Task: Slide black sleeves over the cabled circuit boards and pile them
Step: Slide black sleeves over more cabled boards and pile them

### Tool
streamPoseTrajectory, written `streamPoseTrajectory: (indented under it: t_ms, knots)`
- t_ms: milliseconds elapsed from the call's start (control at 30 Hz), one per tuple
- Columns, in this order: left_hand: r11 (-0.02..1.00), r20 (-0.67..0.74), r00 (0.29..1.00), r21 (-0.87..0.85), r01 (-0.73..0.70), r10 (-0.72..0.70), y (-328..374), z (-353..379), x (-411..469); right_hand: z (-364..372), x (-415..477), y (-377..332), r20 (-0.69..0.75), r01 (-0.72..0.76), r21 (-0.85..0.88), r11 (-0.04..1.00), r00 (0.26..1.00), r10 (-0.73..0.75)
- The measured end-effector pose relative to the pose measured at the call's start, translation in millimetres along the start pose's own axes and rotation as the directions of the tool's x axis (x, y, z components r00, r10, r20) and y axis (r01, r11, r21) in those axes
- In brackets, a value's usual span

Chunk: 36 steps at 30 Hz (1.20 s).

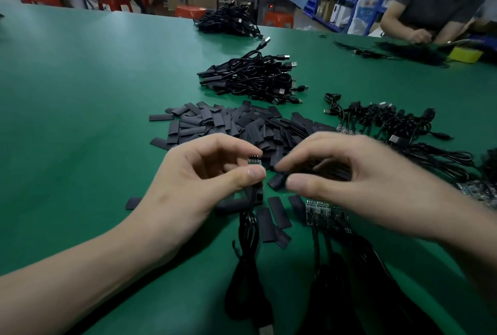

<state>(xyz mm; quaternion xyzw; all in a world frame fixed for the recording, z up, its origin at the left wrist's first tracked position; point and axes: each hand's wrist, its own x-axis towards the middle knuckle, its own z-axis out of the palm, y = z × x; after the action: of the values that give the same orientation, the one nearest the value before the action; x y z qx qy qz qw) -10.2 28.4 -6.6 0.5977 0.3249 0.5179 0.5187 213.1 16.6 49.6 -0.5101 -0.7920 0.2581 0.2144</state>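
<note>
The left hand (204,181) pinches a small circuit board (254,161) between thumb and forefinger. The board stands nearly upright, pin end up, and its cable (248,227) hangs below the hand toward the person. The right hand (349,181) is clamped, thumb against fingertip, on one black sleeve (275,182). It holds the sleeve just to the right of the left thumb tip and a little lower than the board's top, close to the board but apparently not touching it.

The coming move likely turns on alignment. The board's long axis runs up and down, while the sleeve lies slanted, its near end pointing toward the left hand. The sleeve probably has to be lifted above the pin end and turned upright so its mouth meets the board (whether that mouth is squeezed open cannot be told). The right hand carries it, so it would do the travelling while the left holds the board steady.

Just beyond both hands lies the heap of loose sleeves (228,125) on the green bench (80,92). Farther beyond that is a pile of sleeved cables (250,76). Bare boards (325,213) lie under the right hand.
</note>
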Motion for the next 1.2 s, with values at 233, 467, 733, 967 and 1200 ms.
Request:
streamPoseTrajectory:
  t_ms: [233, 467, 733, 967, 1200]
  knots:
    - [0.999, 0.0, 0.999, 0.017, -0.032, 0.032, -3, -1, -1, 49, -5, -19, 0.176, -0.118, 0.626, 0.771, 0.984, 0.008]
    - [0.563, 0.522, 0.848, 0.675, -0.477, 0.092, -12, -6, -3, -14, -1, -14, 0.018, 0.024, 0.843, 0.538, 0.997, -0.073]
    - [0.528, 0.534, 0.838, 0.682, -0.506, 0.114, -10, -10, -2, 4, 3, 6, 0.109, -0.109, 0.023, 0.994, 0.988, 0.106]
    - [0.579, 0.462, 0.877, 0.683, -0.445, 0.129, -9, -12, -3, 31, -2, 15, -0.024, -0.135, -0.055, 0.989, 0.991, 0.134]
    - [0.496, 0.497, 0.859, 0.718, -0.489, 0.128, -9, -10, -3, 32, -2, 20, -0.062, -0.129, -0.003, 0.992, 0.99, 0.129]
